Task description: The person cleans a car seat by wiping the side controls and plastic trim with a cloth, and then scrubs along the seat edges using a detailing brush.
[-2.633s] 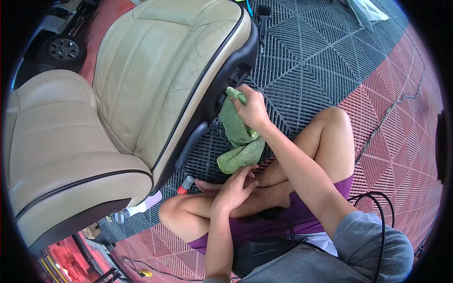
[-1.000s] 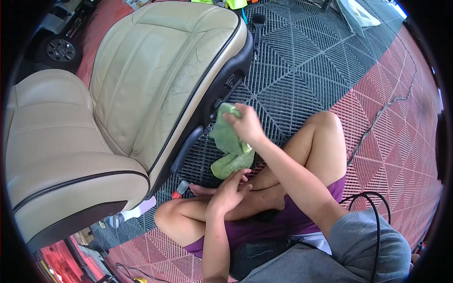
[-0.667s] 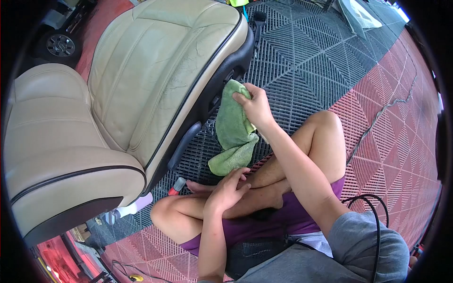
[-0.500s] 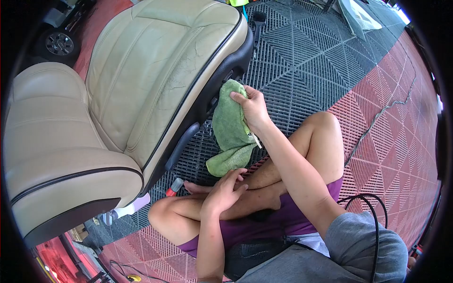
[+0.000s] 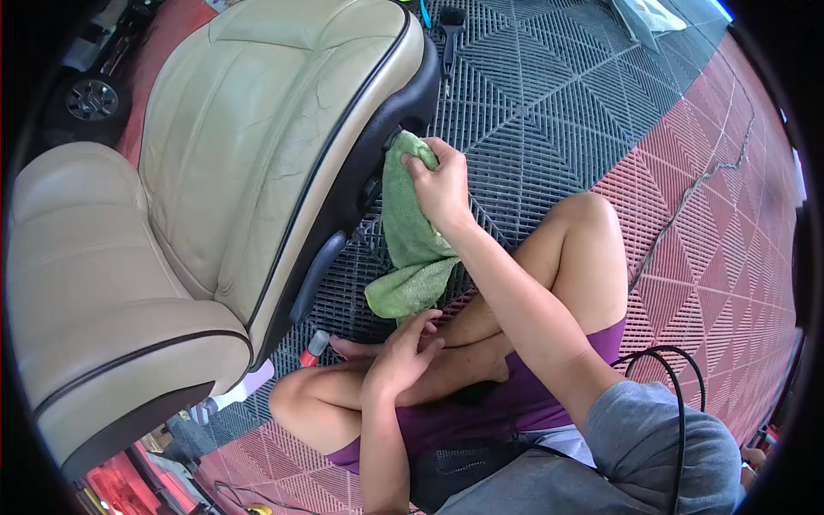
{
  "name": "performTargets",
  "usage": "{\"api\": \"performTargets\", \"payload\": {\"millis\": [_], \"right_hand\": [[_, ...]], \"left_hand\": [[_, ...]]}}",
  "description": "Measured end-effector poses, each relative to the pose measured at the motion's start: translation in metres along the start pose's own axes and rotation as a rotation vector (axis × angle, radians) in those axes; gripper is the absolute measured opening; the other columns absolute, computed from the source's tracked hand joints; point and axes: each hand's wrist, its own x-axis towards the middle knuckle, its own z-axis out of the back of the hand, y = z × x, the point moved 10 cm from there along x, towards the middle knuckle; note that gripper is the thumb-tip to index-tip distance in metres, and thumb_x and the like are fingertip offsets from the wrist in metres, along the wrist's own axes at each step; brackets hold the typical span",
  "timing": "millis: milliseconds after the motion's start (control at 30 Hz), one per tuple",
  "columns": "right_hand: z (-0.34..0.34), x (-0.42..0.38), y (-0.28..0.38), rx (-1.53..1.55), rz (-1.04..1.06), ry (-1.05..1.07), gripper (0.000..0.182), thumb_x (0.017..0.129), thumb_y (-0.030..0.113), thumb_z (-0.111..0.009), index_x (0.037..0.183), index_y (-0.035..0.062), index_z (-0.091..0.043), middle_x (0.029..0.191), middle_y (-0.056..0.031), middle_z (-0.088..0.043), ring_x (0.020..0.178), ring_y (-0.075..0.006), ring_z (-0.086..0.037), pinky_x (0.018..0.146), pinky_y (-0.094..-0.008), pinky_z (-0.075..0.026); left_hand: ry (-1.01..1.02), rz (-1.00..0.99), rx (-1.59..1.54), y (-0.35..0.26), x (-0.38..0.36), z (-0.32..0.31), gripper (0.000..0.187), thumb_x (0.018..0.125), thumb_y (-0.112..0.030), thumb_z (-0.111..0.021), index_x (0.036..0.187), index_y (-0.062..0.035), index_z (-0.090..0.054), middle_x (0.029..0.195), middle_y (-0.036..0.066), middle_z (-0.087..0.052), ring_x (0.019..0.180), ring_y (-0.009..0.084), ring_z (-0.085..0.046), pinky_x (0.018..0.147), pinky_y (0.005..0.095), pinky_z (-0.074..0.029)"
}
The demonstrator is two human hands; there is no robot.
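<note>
My right hand [image 5: 441, 182] grips the upper end of a green towel [image 5: 402, 206], thumb on top, pressing it to the black plastic side trim [image 5: 365, 142] of a beige leather car seat [image 5: 249, 146]. The towel hangs down, and its folded lower end lies just above my left hand [image 5: 403, 352]. That hand is open over my crossed legs, fingers slightly apart, with nothing in it. Creases mark the leather of the seat cushion near its edge. A dark lever [image 5: 318, 275] sits on the trim below the towel.
A red-and-grey-topped bottle [image 5: 314, 348] stands by my foot, and a white bottle [image 5: 236, 393] lies partly under the seat. A black brush [image 5: 451, 39] is on the grated floor [image 5: 549, 94]. A cable [image 5: 687, 202] runs along the right.
My right hand has shifted slightly up and left with the towel, which now bunches closer against the seat trim. The camera view has shifted a little; my left hand stays much the same.
</note>
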Motion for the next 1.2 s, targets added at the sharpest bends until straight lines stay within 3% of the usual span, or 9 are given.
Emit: {"api": "performTargets", "payload": {"millis": [167,267,600,733,767,900,1033,1200], "right_hand": [[0.006,-0.004,0.018,-0.022,0.156,-0.035,0.020,0.082,-0.001,-0.065,0.102,-0.0034,-0.067,0.091,-0.0199,-0.068,0.086,-0.0378,-0.068,0.081,-0.0411,-0.053],[0.010,-0.009,0.036,-0.121,0.462,-0.076,0.025,0.078,-0.006,-0.065,0.103,-0.0018,-0.066,0.094,-0.0192,-0.064,0.090,-0.0408,-0.065,0.080,-0.0431,-0.052],[0.032,-0.001,0.022,-0.196,0.310,-0.027,0.025,0.079,-0.004,-0.065,0.103,-0.0015,-0.062,0.101,-0.0212,-0.066,0.094,-0.0415,-0.064,0.083,-0.0466,-0.052],[0.022,-0.002,0.040,-0.326,0.495,0.019,0.025,0.078,0.002,-0.067,0.103,0.0023,-0.063,0.099,-0.0149,-0.064,0.088,-0.0377,-0.065,0.080,-0.0456,-0.052],[0.019,-0.004,0.045,-0.398,0.575,-0.033,0.026,0.077,0.005,-0.068,0.102,0.0065,-0.065,0.096,-0.0096,-0.063,0.083,-0.0316,-0.064,0.075,-0.0429,-0.050],[0.017,-0.011,0.051,-0.509,0.679,-0.108,0.029,0.074,0.004,-0.069,0.102,0.0103,-0.066,0.093,-0.0034,-0.062,0.081,-0.0239,-0.062,0.071,-0.0369,-0.044],[0.018,-0.008,0.050,-0.519,0.636,-0.096,0.034,0.073,0.000,-0.067,0.106,0.0088,-0.066,0.099,-0.0055,-0.064,0.082,-0.0270,-0.062,0.074,-0.0384,-0.046],[0.012,-0.002,0.060,-0.525,0.750,-0.091,0.031,0.074,0.001,-0.067,0.105,0.0081,-0.067,0.097,-0.0060,-0.063,0.083,-0.0265,-0.063,0.075,-0.0384,-0.048]], "left_hand": [[0.005,0.054,0.042,0.004,0.004,-0.002,0.047,0.088,-0.010,-0.068,0.133,-0.0044,-0.055,0.108,0.013,-0.062,0.102,0.0237,-0.063,0.092,0.0346,-0.050],[0.017,0.085,0.049,0.004,0.007,-0.002,0.046,0.089,-0.012,-0.068,0.133,-0.0045,-0.054,0.110,0.013,-0.062,0.102,0.0249,-0.063,0.091,0.0349,-0.050],[0.032,0.103,0.040,0.006,0.012,-0.006,0.046,0.089,-0.009,-0.067,0.133,-0.0041,-0.054,0.105,0.012,-0.063,0.099,0.0229,-0.062,0.089,0.0334,-0.050],[0.036,0.090,0.040,0.008,0.014,-0.008,0.047,0.089,-0.009,-0.067,0.133,-0.0029,-0.053,0.105,0.013,-0.063,0.099,0.0228,-0.062,0.089,0.0334,-0.050],[0.041,0.101,0.039,0.010,0.014,-0.008,0.046,0.089,-0.011,-0.067,0.133,-0.0036,-0.053,0.107,0.013,-0.063,0.101,0.0246,-0.063,0.090,0.0347,-0.050],[0.037,0.106,0.043,0.012,0.011,-0.008,0.046,0.090,-0.014,-0.067,0.133,-0.0052,-0.053,0.111,0.015,-0.063,0.104,0.0284,-0.063,0.092,0.0378,-0.050],[0.025,0.091,0.035,0.014,0.011,-0.009,0.047,0.089,-0.013,-0.067,0.133,-0.0054,-0.053,0.111,0.015,-0.063,0.105,0.0285,-0.063,0.091,0.0383,-0.050],[0.034,0.064,0.043,0.006,0.012,-0.007,0.046,0.089,-0.013,-0.067,0.132,-0.0060,-0.054,0.109,0.014,-0.062,0.103,0.0281,-0.063,0.090,0.0381,-0.051]]}}
